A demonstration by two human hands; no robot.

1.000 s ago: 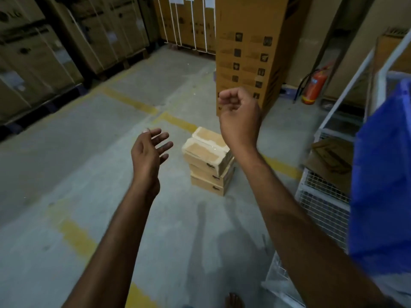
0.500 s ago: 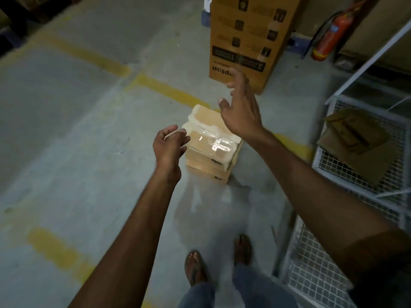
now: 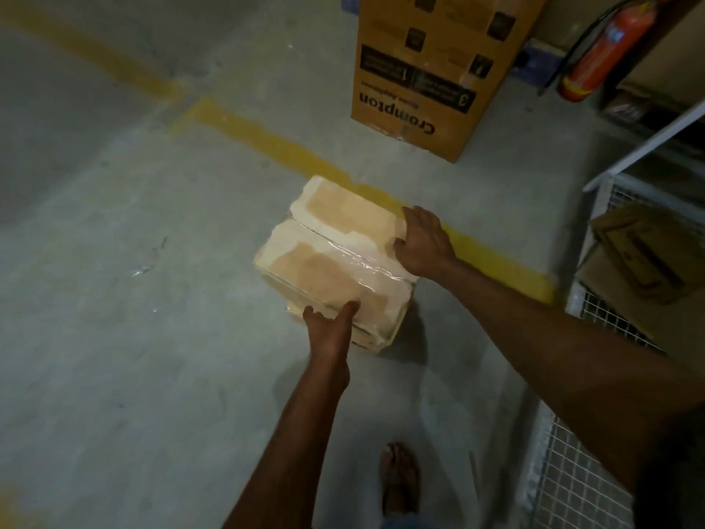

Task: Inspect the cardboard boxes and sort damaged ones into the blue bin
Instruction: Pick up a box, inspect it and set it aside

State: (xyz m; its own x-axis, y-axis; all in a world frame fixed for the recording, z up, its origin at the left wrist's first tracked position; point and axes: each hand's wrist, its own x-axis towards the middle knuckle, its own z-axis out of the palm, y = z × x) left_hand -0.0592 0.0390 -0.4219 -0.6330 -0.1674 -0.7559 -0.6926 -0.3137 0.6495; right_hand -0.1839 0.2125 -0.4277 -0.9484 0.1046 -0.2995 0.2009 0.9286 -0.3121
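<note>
A stack of small tan cardboard boxes wrapped in clear film stands on the concrete floor in the middle of the view. Its top layer is two boxes side by side, with worn pale edges. My left hand grips the near edge of the nearer top box, thumb on top and fingers down the side. At the right end of the top layer, my right hand holds on with fingers curled over the edge. The blue bin is not in view.
A tall printed carton stands behind the stack. A red fire extinguisher leans at the back right. A white wire cage with flattened cardboard lines the right side. A yellow floor line passes under the stack. My sandalled foot is below.
I have leaned down over the stack. Both hands dropped from the air onto the top boxes, the left to the near edge, the right to the right end.
</note>
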